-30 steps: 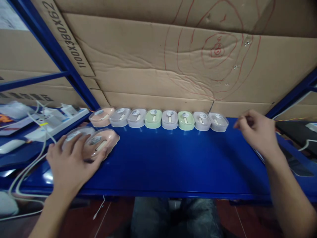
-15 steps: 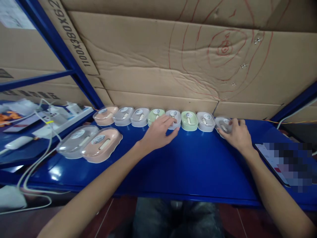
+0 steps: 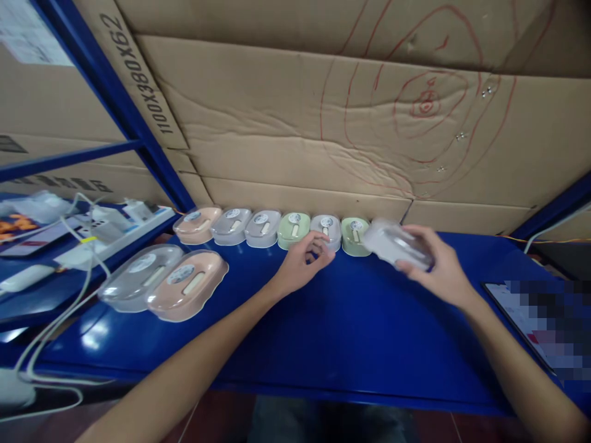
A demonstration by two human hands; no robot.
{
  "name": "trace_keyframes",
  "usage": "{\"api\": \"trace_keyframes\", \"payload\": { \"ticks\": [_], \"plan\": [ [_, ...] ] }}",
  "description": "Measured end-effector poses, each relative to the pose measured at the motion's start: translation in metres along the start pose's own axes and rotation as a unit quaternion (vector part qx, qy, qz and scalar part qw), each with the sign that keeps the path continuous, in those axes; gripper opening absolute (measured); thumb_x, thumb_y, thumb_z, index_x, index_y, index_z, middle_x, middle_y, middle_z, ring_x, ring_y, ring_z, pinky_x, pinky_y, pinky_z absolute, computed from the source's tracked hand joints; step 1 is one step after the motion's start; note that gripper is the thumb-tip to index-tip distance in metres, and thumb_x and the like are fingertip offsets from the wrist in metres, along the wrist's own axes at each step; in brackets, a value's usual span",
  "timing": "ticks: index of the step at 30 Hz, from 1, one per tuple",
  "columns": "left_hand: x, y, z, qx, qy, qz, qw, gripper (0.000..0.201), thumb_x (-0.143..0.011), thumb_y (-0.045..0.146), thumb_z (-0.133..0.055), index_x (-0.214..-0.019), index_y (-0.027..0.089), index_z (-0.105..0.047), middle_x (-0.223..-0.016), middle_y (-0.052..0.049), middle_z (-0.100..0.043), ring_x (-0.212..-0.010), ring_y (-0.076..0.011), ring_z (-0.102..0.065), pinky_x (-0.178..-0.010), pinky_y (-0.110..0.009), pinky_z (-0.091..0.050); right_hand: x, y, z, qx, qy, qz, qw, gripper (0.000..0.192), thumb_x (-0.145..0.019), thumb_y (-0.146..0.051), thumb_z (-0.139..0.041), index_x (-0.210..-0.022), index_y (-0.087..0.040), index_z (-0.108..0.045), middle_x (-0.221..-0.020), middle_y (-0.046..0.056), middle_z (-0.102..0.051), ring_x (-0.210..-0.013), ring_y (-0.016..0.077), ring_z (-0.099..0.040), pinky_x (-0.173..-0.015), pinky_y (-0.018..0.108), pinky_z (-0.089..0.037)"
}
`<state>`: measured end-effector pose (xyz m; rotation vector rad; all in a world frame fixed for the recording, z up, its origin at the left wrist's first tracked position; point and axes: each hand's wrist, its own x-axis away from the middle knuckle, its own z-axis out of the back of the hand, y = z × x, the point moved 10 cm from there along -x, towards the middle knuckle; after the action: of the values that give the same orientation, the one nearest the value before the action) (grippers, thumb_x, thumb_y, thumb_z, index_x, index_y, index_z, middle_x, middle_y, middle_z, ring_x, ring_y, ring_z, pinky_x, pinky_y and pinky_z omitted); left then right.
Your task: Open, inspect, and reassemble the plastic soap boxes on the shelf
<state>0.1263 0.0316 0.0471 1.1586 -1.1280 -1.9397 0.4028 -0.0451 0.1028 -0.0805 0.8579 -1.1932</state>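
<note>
While my right grip [image 3: 434, 267] clasps a grey case [image 3: 397, 245] lifted off the bench [image 3: 351, 320], my left grip [image 3: 300, 264], fingers loosely curled and empty, touches another grey case [image 3: 327, 229] in the row.

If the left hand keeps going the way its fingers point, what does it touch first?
Most likely the grey case in the back row: the left hand points up and slightly right, its fingertips at that case's front edge. Whether they already touch is unclear.

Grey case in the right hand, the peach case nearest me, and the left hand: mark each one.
Grey case [image 3: 397, 243], head view, its clear lid.
Peach case [image 3: 187, 284], head view, lid centre.
Left hand [image 3: 300, 261], head view, back of hand.
</note>
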Motion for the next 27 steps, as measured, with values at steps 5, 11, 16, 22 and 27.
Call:
{"api": "trace_keyframes", "payload": {
  "ticks": [5, 11, 16, 22, 27],
  "plan": [
    [0.012, 0.008, -0.035, -0.036, -0.163, -0.046, 0.985, 0.107, -0.072, 0.06, -0.097, -0.16, 0.031, -0.044, -0.163, -0.018, -0.055, -0.151, -0.0403, -0.053, -0.122, -0.062, -0.045, 0.01, -0.068, -0.081, -0.031, -0.183, 0.15, 0.971, 0.081, -0.079, -0.034, -0.085, -0.154, -0.032, -0.051, -0.152, 0.011, -0.063, -0.138, 0.0368, -0.064, -0.115, 0.054, -0.057],
    [0.019, -0.008, -0.048, -0.177, -0.189, -0.045, 0.965, 0.11, -0.068, 0.062, -0.097, -0.161, 0.031, -0.046, -0.163, -0.015, -0.056, -0.15, -0.0429, -0.054, -0.126, -0.066, -0.041, 0.024, -0.054, -0.107, -0.094, -0.18, 0.129, 0.971, 0.08, -0.083, -0.046, -0.088, -0.154, -0.033, -0.053, -0.149, 0.013, -0.063, -0.136, 0.0385, -0.065, -0.114, 0.058, -0.057],
    [0.021, -0.009, -0.051, -0.188, -0.182, -0.023, 0.965, 0.117, -0.068, 0.06, -0.098, -0.165, 0.031, -0.04, -0.168, -0.017, -0.05, -0.153, -0.0437, -0.051, -0.125, -0.066, -0.042, 0.017, -0.032, -0.107, -0.239, -0.162, 0.037, 0.957, 0.067, -0.083, -0.052, -0.092, -0.141, -0.03, -0.068, -0.143, 0.01, -0.072, -0.128, 0.0337, -0.072, -0.112, 0.053, -0.057],
    [0.021, -0.003, -0.051, -0.158, -0.179, -0.002, 0.971, 0.142, -0.061, 0.061, -0.102, -0.174, 0.028, -0.023, -0.161, -0.022, -0.056, -0.147, -0.0445, -0.056, -0.121, -0.066, -0.046, 0.01, -0.002, -0.106, -0.354, -0.137, -0.107, 0.919, 0.055, -0.087, -0.064, -0.085, -0.126, -0.026, -0.078, -0.131, 0.01, -0.081, -0.121, 0.0321, -0.077, -0.107, 0.05, -0.061],
    [0.02, -0.005, -0.049, -0.2, -0.185, -0.012, 0.962, 0.132, -0.062, 0.064, -0.101, -0.169, 0.026, -0.035, -0.157, -0.021, -0.058, -0.146, -0.0439, -0.057, -0.121, -0.065, -0.044, -0.001, 0.017, -0.063, -0.307, -0.11, -0.135, 0.936, 0.056, -0.091, -0.07, -0.078, -0.123, -0.024, -0.079, -0.112, 0.009, -0.083, -0.101, 0.0291, -0.079, -0.098, 0.048, -0.063]
  ]
}}
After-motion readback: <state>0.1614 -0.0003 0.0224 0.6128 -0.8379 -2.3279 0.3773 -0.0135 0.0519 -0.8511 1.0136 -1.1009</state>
